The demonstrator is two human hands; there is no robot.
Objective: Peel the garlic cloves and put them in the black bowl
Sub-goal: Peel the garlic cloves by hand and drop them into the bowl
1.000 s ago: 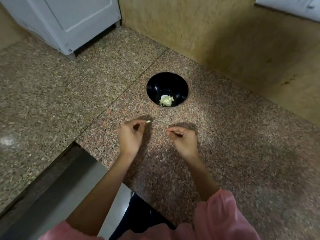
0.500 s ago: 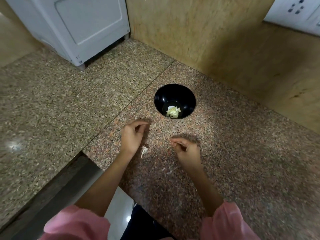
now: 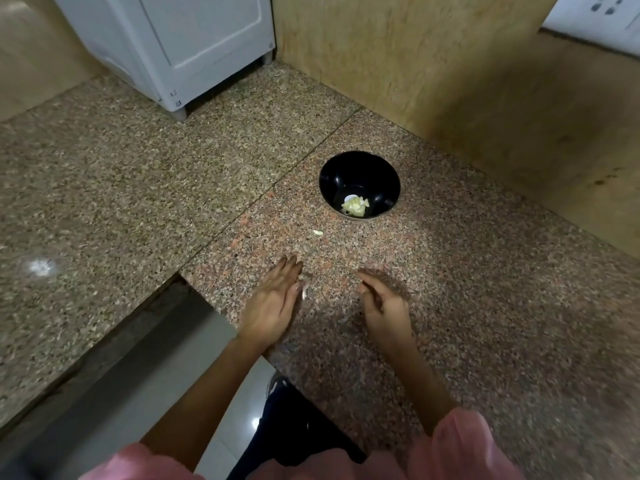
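While my left hand (image 3: 273, 299) spreads flat, fingers straight, over the speckled granite table (image 3: 485, 289) beside a papery skin scrap (image 3: 304, 289), pale peeled garlic cloves (image 3: 355, 206) sit in the round black bowl (image 3: 346, 174). A stray pale piece (image 3: 318, 232) nearby wants a clean pinch. My blurred right hand (image 3: 384, 306) curls; holding anything, I cannot tell.

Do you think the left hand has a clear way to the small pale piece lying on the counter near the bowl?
Probably yes. The piece lies on bare counter between the left hand and the bowl, with nothing in between, and its fingers are straight.
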